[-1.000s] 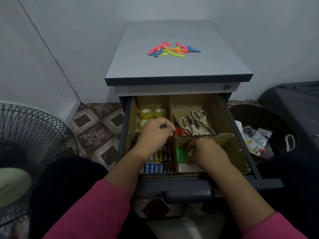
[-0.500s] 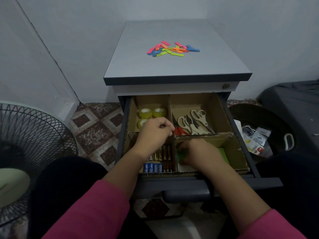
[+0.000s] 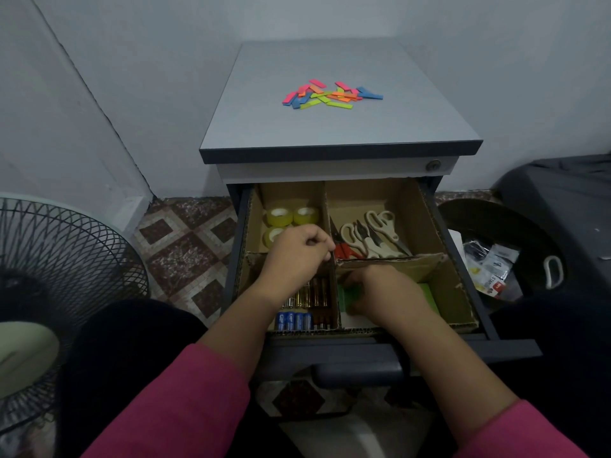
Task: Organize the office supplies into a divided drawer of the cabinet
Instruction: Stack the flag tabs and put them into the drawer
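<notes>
The cabinet's top drawer (image 3: 463, 348) stands pulled out, split by a cardboard divider (image 3: 390, 264) into four compartments. Tape rolls (image 3: 305, 215) lie at the back left, scissors (image 3: 373, 234) at the back right, batteries (image 3: 305, 307) at the front left. My left hand (image 3: 297, 256) grips the divider's middle wall with curled fingers. My right hand (image 3: 380, 292) is down in the front right compartment, fingers on a green pad (image 3: 348, 295); another green piece (image 3: 426, 294) shows beside it. Several coloured sticky flags (image 3: 330, 94) lie scattered on the cabinet top (image 3: 340, 127).
A floor fan (image 3: 59, 285) stands at the left. At the right is a dark bin (image 3: 515, 233) holding plastic packets (image 3: 489, 269), with a dark object behind it. Patterned tiles cover the floor, and grey walls close in behind the cabinet.
My right hand has shifted left within the front right compartment onto the green pad, uncovering a green piece at its right. My left hand has stayed on the divider.
</notes>
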{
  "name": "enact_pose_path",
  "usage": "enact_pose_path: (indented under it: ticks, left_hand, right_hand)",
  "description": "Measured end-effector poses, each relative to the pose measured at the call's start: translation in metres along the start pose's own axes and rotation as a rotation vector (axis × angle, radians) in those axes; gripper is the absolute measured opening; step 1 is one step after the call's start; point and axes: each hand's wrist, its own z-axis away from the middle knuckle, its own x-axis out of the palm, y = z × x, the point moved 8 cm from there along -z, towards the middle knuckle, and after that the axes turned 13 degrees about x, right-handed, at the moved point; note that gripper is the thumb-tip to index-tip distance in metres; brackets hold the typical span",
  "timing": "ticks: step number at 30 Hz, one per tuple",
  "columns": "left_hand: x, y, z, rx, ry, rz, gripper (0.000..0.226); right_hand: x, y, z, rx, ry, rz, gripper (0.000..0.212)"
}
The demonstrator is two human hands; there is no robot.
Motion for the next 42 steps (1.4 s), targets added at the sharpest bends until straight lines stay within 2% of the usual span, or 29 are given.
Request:
enact_pose_path:
  ticks: [14,18,23,42]
  left_hand:
    - [0.0,0.001,0.0,0.008,0.002,-0.019,0.026]
    - [0.0,0.002,0.001,0.006,-0.006,-0.024,0.026]
    - [0.0,0.002,0.0,0.005,-0.011,-0.009,0.026]
    - [0.0,-0.001,-0.001,0.005,-0.006,0.002,0.028]
  right_hand:
    - [-0.006,-0.01,0.005,-0.049,0.046,0.046,0.039]
    - [-0.006,-0.003,0.004,-0.006,0.036,0.0,0.043]
    - [-0.01,0.014,0.002,0.082,0.056,-0.023,0.035]
    - [-0.005,0.013,0.0,0.075,0.02,-0.039,0.039]
